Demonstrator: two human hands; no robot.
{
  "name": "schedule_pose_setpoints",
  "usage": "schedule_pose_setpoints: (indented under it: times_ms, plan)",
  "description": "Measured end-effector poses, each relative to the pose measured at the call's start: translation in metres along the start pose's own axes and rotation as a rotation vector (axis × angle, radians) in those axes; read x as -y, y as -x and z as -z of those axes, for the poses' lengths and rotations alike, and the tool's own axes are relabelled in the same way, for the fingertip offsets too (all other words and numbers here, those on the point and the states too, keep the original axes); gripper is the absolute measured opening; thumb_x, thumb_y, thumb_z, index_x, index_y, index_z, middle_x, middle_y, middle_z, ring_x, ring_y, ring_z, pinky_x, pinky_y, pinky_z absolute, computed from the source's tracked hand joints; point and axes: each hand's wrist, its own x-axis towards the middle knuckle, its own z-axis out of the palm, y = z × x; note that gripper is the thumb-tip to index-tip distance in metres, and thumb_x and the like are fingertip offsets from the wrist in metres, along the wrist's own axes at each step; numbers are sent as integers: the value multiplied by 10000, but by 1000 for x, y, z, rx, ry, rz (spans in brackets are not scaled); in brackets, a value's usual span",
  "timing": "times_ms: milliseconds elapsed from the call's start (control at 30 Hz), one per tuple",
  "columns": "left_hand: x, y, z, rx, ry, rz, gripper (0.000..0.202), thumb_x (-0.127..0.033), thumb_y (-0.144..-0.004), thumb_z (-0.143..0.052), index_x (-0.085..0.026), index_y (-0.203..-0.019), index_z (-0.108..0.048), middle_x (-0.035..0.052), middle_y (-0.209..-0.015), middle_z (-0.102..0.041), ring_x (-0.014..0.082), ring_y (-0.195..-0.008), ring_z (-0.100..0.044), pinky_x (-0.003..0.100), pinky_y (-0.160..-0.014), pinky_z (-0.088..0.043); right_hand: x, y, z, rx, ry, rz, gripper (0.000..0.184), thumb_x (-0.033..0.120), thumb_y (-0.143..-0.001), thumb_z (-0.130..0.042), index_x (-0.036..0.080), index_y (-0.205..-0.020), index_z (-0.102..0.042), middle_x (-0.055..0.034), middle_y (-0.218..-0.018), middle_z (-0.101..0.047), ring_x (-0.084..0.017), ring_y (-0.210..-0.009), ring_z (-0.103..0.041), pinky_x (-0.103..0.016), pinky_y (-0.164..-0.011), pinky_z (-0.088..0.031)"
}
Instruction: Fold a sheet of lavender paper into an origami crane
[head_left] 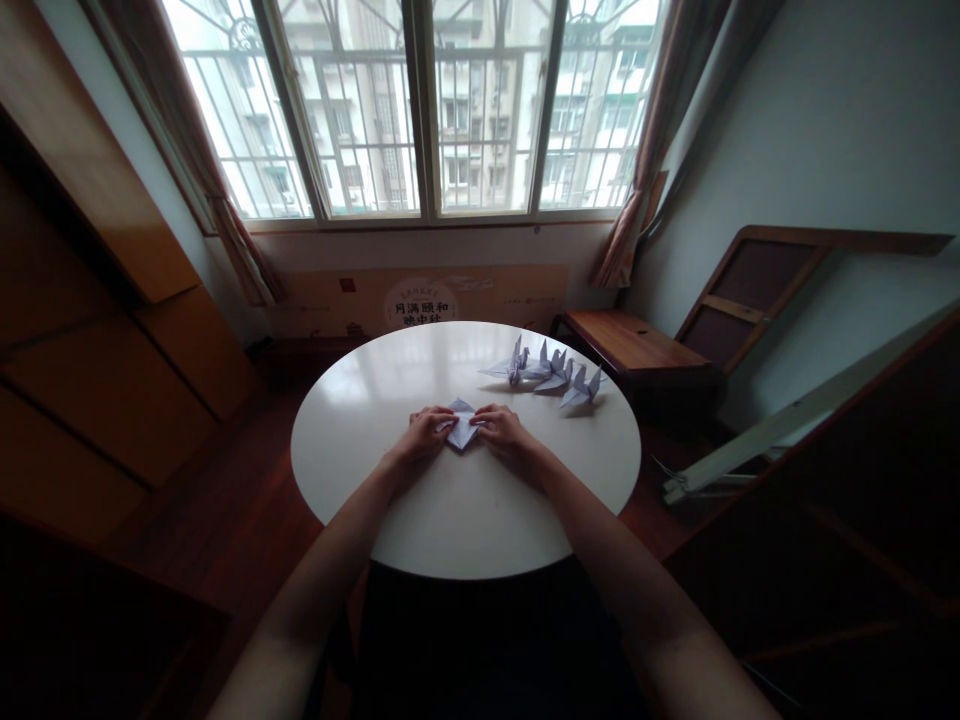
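A small folded sheet of pale paper [463, 432], diamond-shaped with creases, lies near the middle of the round white table [472, 520]. My left hand [429, 432] pinches its left corner, and my right hand [501, 428] grips the right corner. Both sets of fingers are bent around the paper's edges, with the fingertips partly hidden. Behind my right hand, at the table's far right, stand several folded paper cranes [553, 368] in the same pale paper, close together with wings raised.
Beyond the table a low wooden bench [637, 340] stands at the right, with a wooden frame [739, 290] leaning by the wall. A printed cardboard box [480, 290] sits under the barred window [420, 110]. Wooden cabinets [97, 390] line the left side.
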Motion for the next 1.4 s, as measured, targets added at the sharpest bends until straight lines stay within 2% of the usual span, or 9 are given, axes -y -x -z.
schedule_pose_setpoints:
  times_ms: [233, 367, 467, 667, 833, 900, 1133, 1267, 1400]
  plan:
    - [-3, 4, 9, 58, 17, -28, 274, -327, -852, -605, -272, -1102, -703, 56, -1219, -634, 243, -1173, -535, 425, -1072, -307, 4, 0, 1, -24, -7, -26, 250, 181, -769, -641, 255, -984, -746, -62, -1137, -664, -231, -1075, -595, -404, -990, -435]
    - [-4, 9, 18, 146, 11, -110, 529, -522, -748, -691, -315, -1229, -624, 50, -1315, -557, 276, -1240, -463, 422, -1075, -302, 5, 0, 3, -32, -37, -32, 275, 155, -793, -593, 228, -1016, -737, -74, -1160, -664, -221, -1066, -611, -381, -988, -450]
    - [-4, 11, 19, 157, 2, -103, 648, -560, -696, -721, -327, -1283, -577, 50, -1351, -526, 289, -1273, -417, 425, -1094, -272, 6, -1, 3, -37, -60, -42, 272, 141, -801, -568, 213, -998, -742, -79, -1139, -676, -211, -1030, -631, -362, -977, -461]
    - [4, 6, 12, 126, 32, -118, 491, -474, -814, -628, -270, -1260, -603, 62, -1300, -571, 274, -1232, -457, 421, -1080, -284, 6, -1, 2, -47, -63, -42, 281, 129, -789, -571, 208, -998, -741, -77, -1105, -686, -213, -1017, -630, -352, -963, -466]
    - [17, 0, 3, 80, -44, -99, 469, -211, -786, -623, -253, -1252, -613, 62, -1214, -592, 264, -1148, -507, 418, -1045, -339, 4, -1, 1, -20, -14, -48, 358, 112, -765, -584, 191, -1089, -713, -83, -1119, -669, -228, -1055, -597, -348, -974, -442]
    - [20, -2, 2, 59, -68, -77, 460, -162, -775, -599, -252, -1226, -634, 66, -1184, -594, 260, -1126, -516, 415, -1030, -359, 3, -1, 1, -2, 3, -48, 359, 123, -759, -597, 200, -1090, -714, -79, -1115, -663, -231, -1049, -591, -344, -966, -440]
    - [21, -2, 1, 36, -86, -77, 427, -139, -759, -599, -247, -1165, -676, 73, -1109, -617, 259, -1065, -553, 420, -989, -390, 5, 0, 1, 5, 43, -46, 372, 114, -740, -611, 209, -1083, -718, -79, -1072, -657, -238, -1029, -569, -342, -933, -434]
    - [20, -2, 2, 31, -63, -94, 385, -132, -770, -593, -245, -1123, -697, 67, -1048, -635, 225, -990, -591, 386, -961, -410, 8, 0, 3, 12, 69, -47, 343, 102, -735, -613, 223, -1031, -737, -74, -1041, -664, -233, -986, -565, -335, -899, -433]
    - [14, 0, 5, -1, -6, -79, 248, -203, -815, -597, -241, -1017, -736, 64, -1011, -651, 201, -925, -615, 330, -875, -454, 12, 2, 6, 8, 88, -45, 279, 138, -769, -611, 231, -996, -746, -68, -1015, -670, -235, -954, -564, -333, -863, -425]
